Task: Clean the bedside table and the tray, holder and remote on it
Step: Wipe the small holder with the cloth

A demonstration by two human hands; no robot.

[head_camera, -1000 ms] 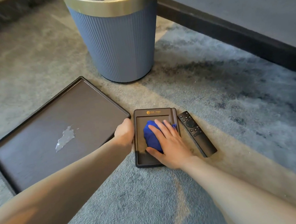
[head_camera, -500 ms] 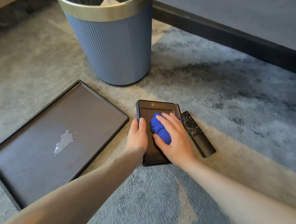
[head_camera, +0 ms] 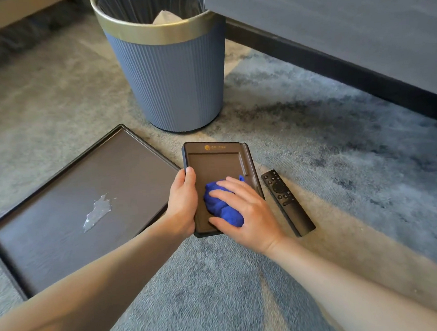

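Holder (head_camera: pixel 213 163) is down at carpet level between the tray (head_camera: pixel 62 198) and the remote (head_camera: pixel 287 202); can't tell if it's lying flat or tipped up a bit. Left hand (head_camera: pixel 182 205) grips its left edge, thumb over the rim, while the right hand (head_camera: pixel 245 212) cups a balled-up blue cloth (head_camera: pixel 222 208) against the recess. Looks stiff, light and smooth to me, so I'd guess it skates around under rubbing. Clamping that long edge seems the sane spot.
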